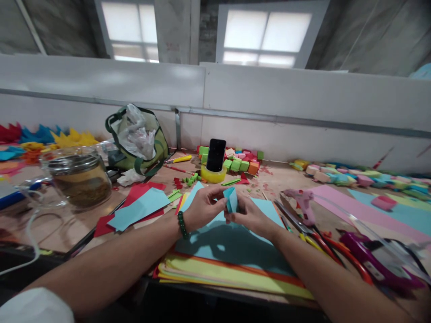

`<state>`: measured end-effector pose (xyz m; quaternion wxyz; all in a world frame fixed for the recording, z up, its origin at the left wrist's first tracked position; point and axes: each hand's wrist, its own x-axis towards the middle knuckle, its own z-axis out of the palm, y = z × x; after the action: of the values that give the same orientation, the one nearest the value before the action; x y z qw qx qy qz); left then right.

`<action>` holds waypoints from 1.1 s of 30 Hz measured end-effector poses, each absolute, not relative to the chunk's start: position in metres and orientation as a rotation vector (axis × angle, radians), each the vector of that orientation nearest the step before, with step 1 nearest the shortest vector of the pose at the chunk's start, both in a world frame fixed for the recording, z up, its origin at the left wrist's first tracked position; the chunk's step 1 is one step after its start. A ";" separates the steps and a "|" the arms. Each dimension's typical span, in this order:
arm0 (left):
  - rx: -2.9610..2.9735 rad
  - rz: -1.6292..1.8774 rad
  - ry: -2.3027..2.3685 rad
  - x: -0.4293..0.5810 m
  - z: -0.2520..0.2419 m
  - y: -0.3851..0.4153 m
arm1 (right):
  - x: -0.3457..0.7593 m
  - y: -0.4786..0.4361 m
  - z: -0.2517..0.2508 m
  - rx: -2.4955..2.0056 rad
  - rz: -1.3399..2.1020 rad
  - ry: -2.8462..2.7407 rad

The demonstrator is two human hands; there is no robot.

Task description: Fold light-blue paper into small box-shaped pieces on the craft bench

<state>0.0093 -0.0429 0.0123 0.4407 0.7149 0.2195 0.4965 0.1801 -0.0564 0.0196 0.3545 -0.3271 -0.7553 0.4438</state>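
Observation:
My left hand (pixel 203 207) and my right hand (pixel 248 214) meet over the middle of the table, both pinching a small folded piece of light blue paper (pixel 230 199) between the fingertips. A green bead bracelet (pixel 182 224) circles my left wrist. Under the hands lies a stack of coloured paper sheets (pixel 232 264), with a light blue sheet on top and yellow and orange ones below.
A glass jar (pixel 79 177) stands at the left, a green bag (pixel 139 137) behind it. A black phone (pixel 216 155) stands in a yellow tape roll. Coloured foam blocks (pixel 240 162) line the back. A pink glue gun (pixel 301 202), red-handled scissors (pixel 323 242) and pink paper (pixel 363 213) lie at the right.

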 end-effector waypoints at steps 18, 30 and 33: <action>1.940 1.390 0.777 0.008 0.021 -0.049 | 0.185 -0.061 0.019 -0.738 1.281 -1.989; 1.709 1.329 0.751 0.010 0.011 -0.041 | 0.177 -0.051 0.012 -0.832 1.301 -1.786; 1.645 1.307 0.729 0.011 0.013 -0.043 | 0.178 -0.051 0.011 -0.819 1.271 -1.836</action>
<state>0.0111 -0.0433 0.0132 0.4429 0.6633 0.2939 0.5267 0.1780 -0.0515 0.0107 0.3722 -0.3197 -0.7164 0.4960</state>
